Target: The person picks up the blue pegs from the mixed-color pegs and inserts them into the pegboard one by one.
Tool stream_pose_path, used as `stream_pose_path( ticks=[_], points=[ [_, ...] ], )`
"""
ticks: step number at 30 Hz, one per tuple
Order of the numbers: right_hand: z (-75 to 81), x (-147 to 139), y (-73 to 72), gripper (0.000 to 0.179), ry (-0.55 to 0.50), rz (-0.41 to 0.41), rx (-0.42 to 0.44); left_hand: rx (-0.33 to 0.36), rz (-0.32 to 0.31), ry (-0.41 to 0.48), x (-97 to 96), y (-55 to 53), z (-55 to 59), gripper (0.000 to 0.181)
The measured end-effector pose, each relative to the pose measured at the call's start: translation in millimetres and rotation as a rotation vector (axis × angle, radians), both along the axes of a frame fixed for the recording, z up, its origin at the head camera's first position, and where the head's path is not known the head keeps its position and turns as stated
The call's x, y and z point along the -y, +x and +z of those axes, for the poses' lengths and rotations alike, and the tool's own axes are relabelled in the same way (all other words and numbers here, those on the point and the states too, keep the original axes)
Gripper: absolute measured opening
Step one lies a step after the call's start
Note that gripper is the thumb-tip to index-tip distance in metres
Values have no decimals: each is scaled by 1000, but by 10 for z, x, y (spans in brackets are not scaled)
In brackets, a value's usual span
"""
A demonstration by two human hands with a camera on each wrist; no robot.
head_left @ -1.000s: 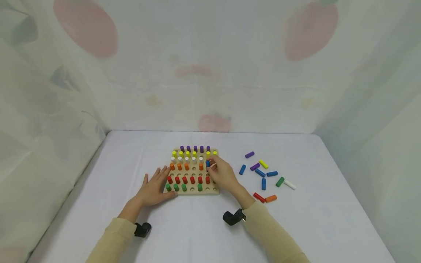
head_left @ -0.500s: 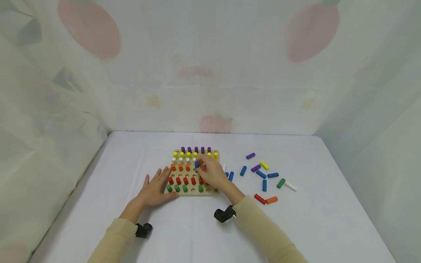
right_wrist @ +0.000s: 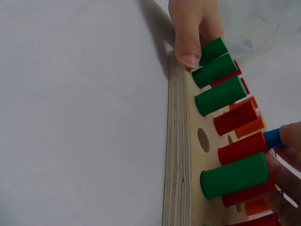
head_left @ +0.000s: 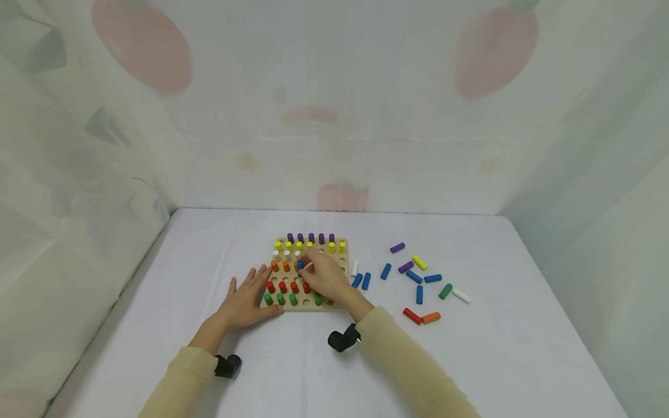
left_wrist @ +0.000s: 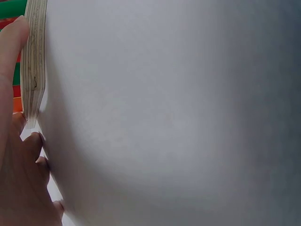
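Note:
A wooden pegboard (head_left: 308,309) lies on the table, with upright pegs in rows: purple, yellow, white, orange, red and green. My left hand (head_left: 244,305) rests at its left side, fingers spread along that edge and the thumb at the front edge. Between thumb and fingers, my right hand (head_left: 329,280) pinches a blue peg (head_left: 300,265) over the band of holes between the orange and red rows. In the right wrist view this blue peg (right_wrist: 272,139) shows behind a red peg (right_wrist: 242,147). My right hand covers part of the board's right half.
Loose pegs lie to the right of the board: two blue ones and a white peg (head_left: 355,268) close beside it. Farther right are several more blue pegs, purple ones, a yellow (head_left: 420,262), a green (head_left: 445,291), a white, a red (head_left: 412,316) and an orange (head_left: 431,317).
My right hand has moved left across the board with the blue peg, uncovering the loose pegs beside the board's right edge. My left hand has stayed in place.

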State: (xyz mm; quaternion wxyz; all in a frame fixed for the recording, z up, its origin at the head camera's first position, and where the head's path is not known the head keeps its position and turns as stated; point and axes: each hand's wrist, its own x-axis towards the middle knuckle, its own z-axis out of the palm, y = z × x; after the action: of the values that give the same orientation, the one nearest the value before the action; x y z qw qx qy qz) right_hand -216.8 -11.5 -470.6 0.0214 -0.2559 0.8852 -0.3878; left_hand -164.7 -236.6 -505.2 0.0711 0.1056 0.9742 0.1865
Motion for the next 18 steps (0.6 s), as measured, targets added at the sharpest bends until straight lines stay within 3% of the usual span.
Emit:
stream_pose_path(
  ticks=[18],
  points=[
    [42, 282, -39, 24, 80, 71, -10, 3, -1, 18, -2, 3, 9, 103]
  ],
)
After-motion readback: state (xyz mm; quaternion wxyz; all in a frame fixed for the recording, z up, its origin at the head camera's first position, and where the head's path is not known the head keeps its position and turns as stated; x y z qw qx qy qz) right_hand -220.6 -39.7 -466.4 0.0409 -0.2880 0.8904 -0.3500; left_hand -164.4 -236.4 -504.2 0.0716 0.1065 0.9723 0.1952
